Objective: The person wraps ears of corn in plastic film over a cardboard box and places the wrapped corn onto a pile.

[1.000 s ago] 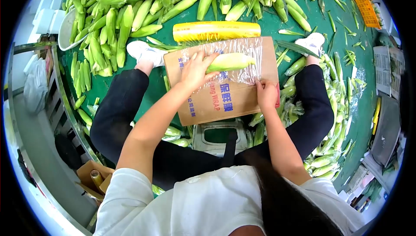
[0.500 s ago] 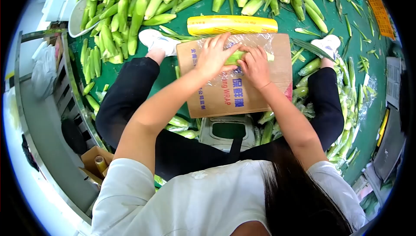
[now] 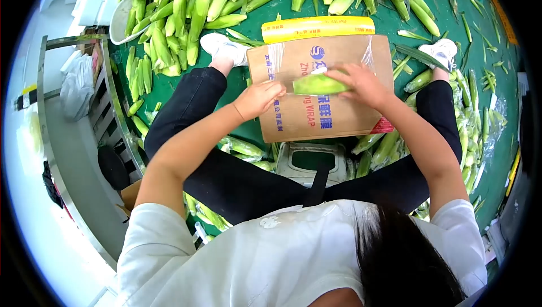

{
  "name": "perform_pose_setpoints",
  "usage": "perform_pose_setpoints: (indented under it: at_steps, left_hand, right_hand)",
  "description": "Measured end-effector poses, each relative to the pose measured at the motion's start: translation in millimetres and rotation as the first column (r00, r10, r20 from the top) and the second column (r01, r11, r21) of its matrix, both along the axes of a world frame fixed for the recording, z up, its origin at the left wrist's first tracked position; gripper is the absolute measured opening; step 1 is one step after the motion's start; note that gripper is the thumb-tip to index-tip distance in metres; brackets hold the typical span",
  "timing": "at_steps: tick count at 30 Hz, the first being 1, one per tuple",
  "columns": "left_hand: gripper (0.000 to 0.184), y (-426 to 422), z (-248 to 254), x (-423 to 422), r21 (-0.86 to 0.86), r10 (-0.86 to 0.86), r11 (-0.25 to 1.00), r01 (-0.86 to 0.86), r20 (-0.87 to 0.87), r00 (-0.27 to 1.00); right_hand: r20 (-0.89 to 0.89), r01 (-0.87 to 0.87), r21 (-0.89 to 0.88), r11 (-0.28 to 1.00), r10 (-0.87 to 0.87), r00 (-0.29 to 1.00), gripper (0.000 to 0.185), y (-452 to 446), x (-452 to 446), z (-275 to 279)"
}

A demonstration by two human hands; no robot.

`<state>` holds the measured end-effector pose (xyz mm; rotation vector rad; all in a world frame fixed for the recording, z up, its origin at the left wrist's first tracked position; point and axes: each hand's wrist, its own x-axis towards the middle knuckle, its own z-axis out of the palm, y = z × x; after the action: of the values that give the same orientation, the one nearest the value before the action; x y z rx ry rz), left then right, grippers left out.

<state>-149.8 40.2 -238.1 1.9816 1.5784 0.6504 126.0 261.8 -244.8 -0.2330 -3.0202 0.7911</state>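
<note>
A green ear of corn (image 3: pixel 319 85) in clear plastic film is held above the printed cardboard (image 3: pixel 288 123) across my lap. My right hand (image 3: pixel 366 87) grips its right end, fingers over the top. To the left of the corn, my left hand (image 3: pixel 259 99) is closed in a pinch on the clear film (image 3: pixel 288 90), which stretches between that hand and the corn. Just beyond the cardboard's far edge lies a yellow roll of wrap (image 3: pixel 318 29).
Unwrapped ears of corn (image 3: pixel 197 16) are heaped at the far side of the green floor (image 3: pixel 251 22). Film-wrapped ears (image 3: pixel 468 121) lie at the right, others by my left leg. A stool (image 3: pixel 310 163) is between my legs; a metal rack (image 3: pixel 110 104) stands at left.
My hands have moved apart. My left hand has drawn left off the corn with film in its fingers, while my right hand keeps the corn. The whole view has shifted slightly.
</note>
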Motion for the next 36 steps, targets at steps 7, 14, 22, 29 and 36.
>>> perform_pose_setpoints:
  at_steps: [7,14,22,29,36]
  left_hand:
    - [0.024,68,-29,25,-0.369,-0.037,0.927,0.066,0.088,0.995]
    - [0.059,202,54,-72,-0.481,0.494,0.828,-0.288,0.381,0.782]
    - [0.041,225,-42,15,0.039,-0.148,0.989,0.143,0.195,0.970]
    - [0.051,171,-65,95,0.044,-0.187,0.972,0.231,-0.453,0.872]
    - [0.050,150,-66,107,0.101,-0.163,0.970,0.219,-0.398,0.903]
  right_hand:
    - [0.022,0.100,-0.068,0.993,-0.099,0.995,0.035,-35,4,1]
    - [-0.218,0.413,0.064,0.909,-0.391,0.894,0.027,47,-98,-26]
    - [0.266,0.083,0.120,0.989,-0.112,0.957,0.064,-8,-89,1]
    - [0.665,-0.129,-0.502,0.855,0.477,0.574,0.076,-24,-87,5]
    - [0.433,0.276,-0.898,0.344,0.567,0.700,0.068,-124,45,68]
